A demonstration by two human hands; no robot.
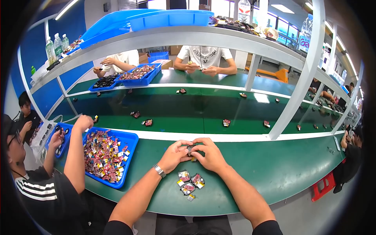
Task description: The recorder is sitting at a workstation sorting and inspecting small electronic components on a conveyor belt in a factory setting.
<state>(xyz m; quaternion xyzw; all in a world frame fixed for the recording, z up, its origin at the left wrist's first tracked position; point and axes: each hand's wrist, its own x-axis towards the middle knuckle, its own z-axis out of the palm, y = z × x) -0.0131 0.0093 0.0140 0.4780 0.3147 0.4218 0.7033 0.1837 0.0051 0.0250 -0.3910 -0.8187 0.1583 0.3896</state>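
My left hand (174, 156) and my right hand (208, 154) meet over the green bench, fingers closed around one small dark casing (190, 149). The fingers cover most of it, and its inside cannot be made out. A watch with a metal band (159, 170) is on my left wrist. Just nearer to me lie three small black casings (188, 188) in a tight group, each with a red circuit board and wires. A small silver and yellow battery piece (190, 197) sits at the near side of that group, toward the bench edge.
To the left, a blue tray (135, 147) holds many red boards with batteries; a co-worker's arm (74, 168) reaches beside it. Beyond a white rail (250, 136), a green conveyor belt (184, 121) carries scattered assemblies. A white post (299, 78) and an overhead shelf (172, 35) frame the far side.
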